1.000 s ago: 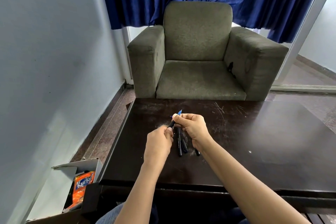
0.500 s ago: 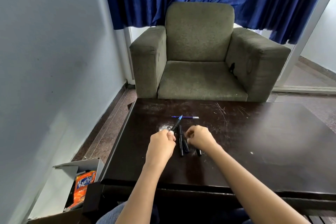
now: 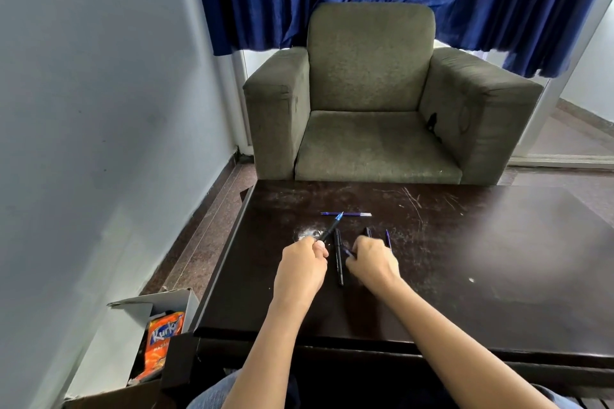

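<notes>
Head view. Left hand clenched around the lower end of a slim black pen barrel with a blue tip, held tilted, tip up and away, just above the dark scratched wooden table. Right hand curled knuckles-up on the tabletop; a short blue pen piece shows at its fingertips, grip not discernible. Long black pen lies between the hands. Thin blue-and-clear refill lies crosswise beyond. Olive fabric armchair behind the table.
</notes>
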`<state>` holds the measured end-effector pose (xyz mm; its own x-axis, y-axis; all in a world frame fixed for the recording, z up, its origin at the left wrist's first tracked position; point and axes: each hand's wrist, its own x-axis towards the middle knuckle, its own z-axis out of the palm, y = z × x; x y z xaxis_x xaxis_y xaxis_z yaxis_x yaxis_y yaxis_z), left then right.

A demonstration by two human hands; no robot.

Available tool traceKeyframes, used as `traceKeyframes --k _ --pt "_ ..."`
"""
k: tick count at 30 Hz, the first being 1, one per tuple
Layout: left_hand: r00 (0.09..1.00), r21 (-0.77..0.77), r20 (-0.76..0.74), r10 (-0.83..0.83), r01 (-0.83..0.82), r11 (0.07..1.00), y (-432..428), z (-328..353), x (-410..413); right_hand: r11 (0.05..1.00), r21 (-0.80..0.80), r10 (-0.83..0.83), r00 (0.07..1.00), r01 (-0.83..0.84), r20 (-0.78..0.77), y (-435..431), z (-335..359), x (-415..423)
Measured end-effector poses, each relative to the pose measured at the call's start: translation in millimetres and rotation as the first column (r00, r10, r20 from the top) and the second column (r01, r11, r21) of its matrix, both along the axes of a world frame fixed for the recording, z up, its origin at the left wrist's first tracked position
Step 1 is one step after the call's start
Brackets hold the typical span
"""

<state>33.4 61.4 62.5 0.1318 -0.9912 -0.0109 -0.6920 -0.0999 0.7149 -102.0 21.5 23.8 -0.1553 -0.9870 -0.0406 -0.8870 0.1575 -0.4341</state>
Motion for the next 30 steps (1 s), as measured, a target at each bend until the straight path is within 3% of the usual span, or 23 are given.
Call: traceKeyframes --k 2,5,9,11,22,27,30 --pt "1.0 -0.012 0.001 0.004 -0.004 1.0 -0.6 -1.0 0.2 0.993 -0.1 -0.04 0.98 0.061 0.196 -5.2 15.1 -8.2" --pt "1.0 -0.008 0.01 0.009 -0.009 1.0 -1.1 -1.4 -0.3 0.977 -0.168 -0.036 0.878 0.131 0.477 -12.9 42.1 -25.3" --pt "1.0 0.003 0.009 -0.013 0.013 1.0 -1.0 1.2 -2.8 0.97 -0.112 -0.055 0.647 0.214 0.76 -19.5 63.0 -46.4" --pt "0.999 0.011 0.002 -0.043 0.043 0.999 -0.5 3.4 -5.3 0.966 -0.115 -0.039 0.568 0.232 0.822 -19.9 65.6 -52.9" --pt "0.994 0.01 -0.046 -0.102 0.102 0.995 2.2 6.5 -9.7 0.988 -0.154 0.104 0.62 0.028 0.778 -14.5 70.2 -54.4" --pt "0.991 0.002 -0.045 -0.127 0.127 0.992 4.1 7.5 -11.4 0.951 -0.084 0.278 0.695 -0.299 0.663 -10.3 69.0 -42.0" --pt "0.995 -0.03 0.039 -0.093 0.094 0.995 3.7 5.9 -8.9 0.92 -0.024 0.32 0.712 -0.392 0.625 -8.7 64.9 -39.6"
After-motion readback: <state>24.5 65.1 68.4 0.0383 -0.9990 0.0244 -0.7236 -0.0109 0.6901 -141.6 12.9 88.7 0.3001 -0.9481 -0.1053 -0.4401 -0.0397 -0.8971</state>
